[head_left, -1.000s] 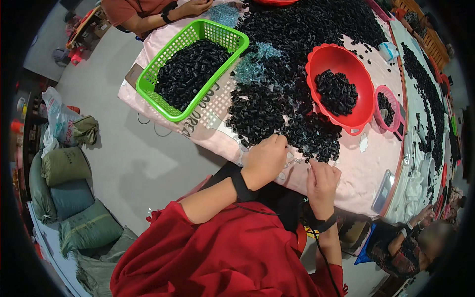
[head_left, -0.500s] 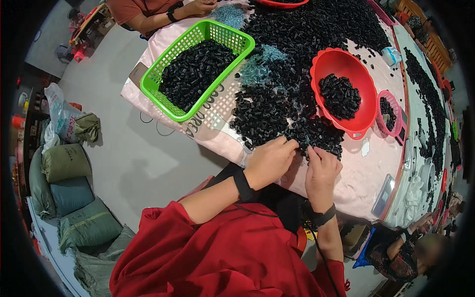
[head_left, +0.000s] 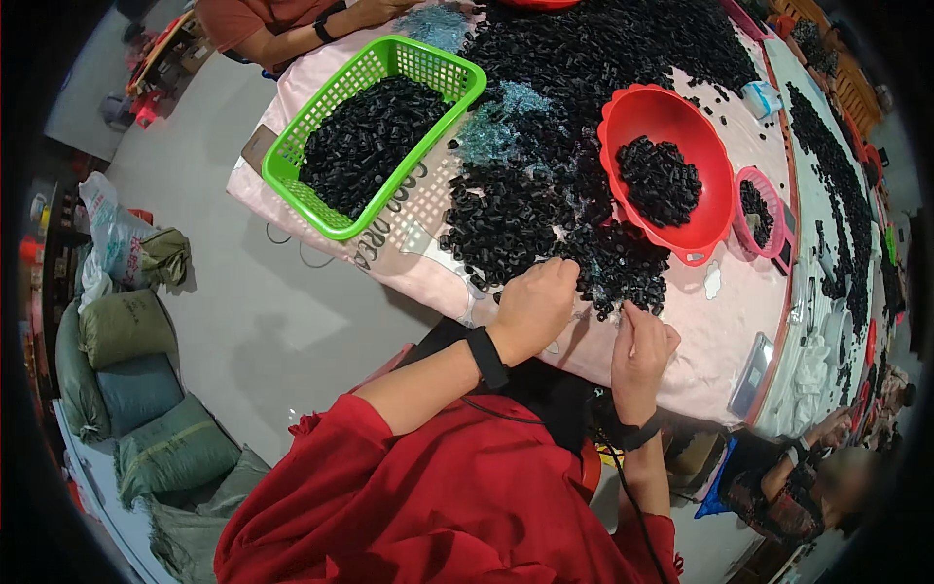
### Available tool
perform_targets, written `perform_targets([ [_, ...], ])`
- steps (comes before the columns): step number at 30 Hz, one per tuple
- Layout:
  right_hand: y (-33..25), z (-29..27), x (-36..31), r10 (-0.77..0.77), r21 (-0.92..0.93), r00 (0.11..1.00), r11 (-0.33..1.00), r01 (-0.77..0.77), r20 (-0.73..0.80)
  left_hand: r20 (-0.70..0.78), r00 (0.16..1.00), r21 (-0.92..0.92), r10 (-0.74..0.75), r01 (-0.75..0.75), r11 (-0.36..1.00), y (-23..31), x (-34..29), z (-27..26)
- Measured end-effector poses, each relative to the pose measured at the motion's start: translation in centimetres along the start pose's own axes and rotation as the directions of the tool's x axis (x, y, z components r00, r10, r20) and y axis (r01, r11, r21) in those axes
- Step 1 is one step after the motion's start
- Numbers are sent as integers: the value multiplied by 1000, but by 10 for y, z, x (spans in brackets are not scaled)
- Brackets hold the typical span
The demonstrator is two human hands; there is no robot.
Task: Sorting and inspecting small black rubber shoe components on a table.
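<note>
The little black bits [head_left: 501,224] lie in a big heap on the pink-topped desk [head_left: 700,355]. My left hand [head_left: 535,304] is curled at the heap's near edge. My right hand [head_left: 642,350] is pinched narrow just beside it. I can't tell if either holds a bit. Farther out are a red bowl [head_left: 647,112] and a green basket [head_left: 311,209].

Even indoor light, moderately bright. The green basket [head_left: 422,146] throws a latticed shadow [head_left: 425,209] toward five o'clock across the table [head_left: 696,365]. Black pieces [head_left: 501,224] merge darkly with small glints. Straight edges curve near the black rim; a person's head [head_left: 848,477] at four o'clock is blurred.
</note>
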State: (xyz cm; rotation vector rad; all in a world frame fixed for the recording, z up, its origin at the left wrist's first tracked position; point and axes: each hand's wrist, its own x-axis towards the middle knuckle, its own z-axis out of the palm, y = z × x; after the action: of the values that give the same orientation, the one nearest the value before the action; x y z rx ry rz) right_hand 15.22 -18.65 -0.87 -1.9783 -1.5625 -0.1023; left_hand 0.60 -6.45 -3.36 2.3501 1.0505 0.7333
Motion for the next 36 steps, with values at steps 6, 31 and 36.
perform_targets([
  [6,-7,-1,-4,-69,46,995,997,66,67,154,961,-425,-231,276,862,5,-10,-28],
  [31,-9,2,3,-100,7,989,995,100,105,829,548,-528,111,833,-166,-17,-40,-49],
  [36,-16,-4,7,-140,-9,981,990,143,137,818,565,-540,113,820,-189,-15,-40,-54],
])
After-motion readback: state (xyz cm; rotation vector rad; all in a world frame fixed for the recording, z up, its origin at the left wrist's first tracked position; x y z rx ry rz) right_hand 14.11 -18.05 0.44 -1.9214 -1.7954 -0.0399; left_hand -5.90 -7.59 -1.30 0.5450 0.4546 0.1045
